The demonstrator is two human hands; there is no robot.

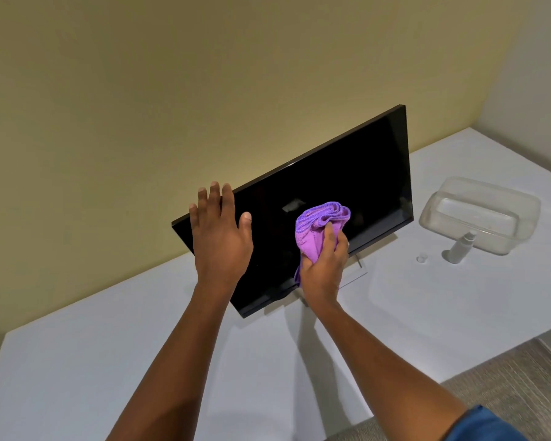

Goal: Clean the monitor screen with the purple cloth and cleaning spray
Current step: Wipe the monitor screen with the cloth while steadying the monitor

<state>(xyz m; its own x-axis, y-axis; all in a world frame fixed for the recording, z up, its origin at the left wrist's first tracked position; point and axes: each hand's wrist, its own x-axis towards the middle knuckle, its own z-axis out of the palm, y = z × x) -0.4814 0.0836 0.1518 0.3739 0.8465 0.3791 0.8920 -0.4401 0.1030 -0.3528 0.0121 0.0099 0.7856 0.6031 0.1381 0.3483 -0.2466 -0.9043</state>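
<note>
Here, nearest the camera, two bare forearms reached up from the lower edge over the white desk (140, 329); a blue sleeve (490, 423) showed at the right elbow. The right hand (323, 265) was closed around the bunched purple cloth (315, 230), pressing it against the dark screen of the monitor (347, 173) near its lower middle, most likely in the middle of a wiping stroke; the left hand (218, 237) lay spread and flat, fingers wide, over the screen's left corner with the fingertips at the top edge, holding nothing, seemingly to steady the panel against the push of the cloth. The monitor stood on its slim stand toward the back of the desk, close to the yellow wall (204, 74). Farther right, well apart from the hands, the spray bottle (460, 248) stood upright with a small clear cap (421, 258) beside it on the desk, so the spraying was probably done already; just behind the bottle sat a clear plastic box (481, 214). Nothing stood between the cloth and the unwiped right part of the screen; only the bracing hand covered the left corner.
</note>
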